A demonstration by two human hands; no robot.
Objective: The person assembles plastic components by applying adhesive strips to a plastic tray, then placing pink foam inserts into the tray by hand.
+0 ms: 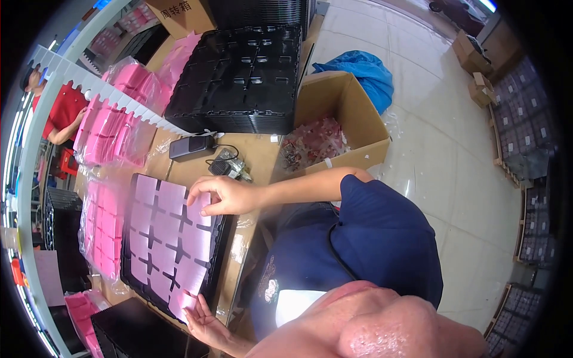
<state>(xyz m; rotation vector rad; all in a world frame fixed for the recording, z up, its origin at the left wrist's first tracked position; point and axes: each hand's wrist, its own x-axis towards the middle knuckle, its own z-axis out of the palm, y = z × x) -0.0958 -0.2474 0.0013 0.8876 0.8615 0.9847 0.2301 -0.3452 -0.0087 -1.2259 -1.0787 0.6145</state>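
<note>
A black tray (pixel 219 243) lies on the cardboard-covered bench, with light pink sheets (pixel 165 224) spread over it in rows of rectangles. Dark cross-shaped gaps of the tray show between the pink rectangles. At the tray's far right part, my right hand (pixel 230 196) bends its thumb and fingers onto the edge of a pink sheet. Down at the near corner, my left hand (pixel 204 322) grips a pink sheet's corner, which is raised off the tray. Its fingertips are partly hidden by the pink material.
Bagged pink pads (pixel 102 224) lie beyond the tray. A tall stack of black trays (pixel 239 80) stands above it, near a dark boxy device (pixel 191 147) with a cable. An open carton (pixel 352 128) holds scraps; a blue bag (pixel 361 74) lies behind. Another person (pixel 62 113) in red is at far left.
</note>
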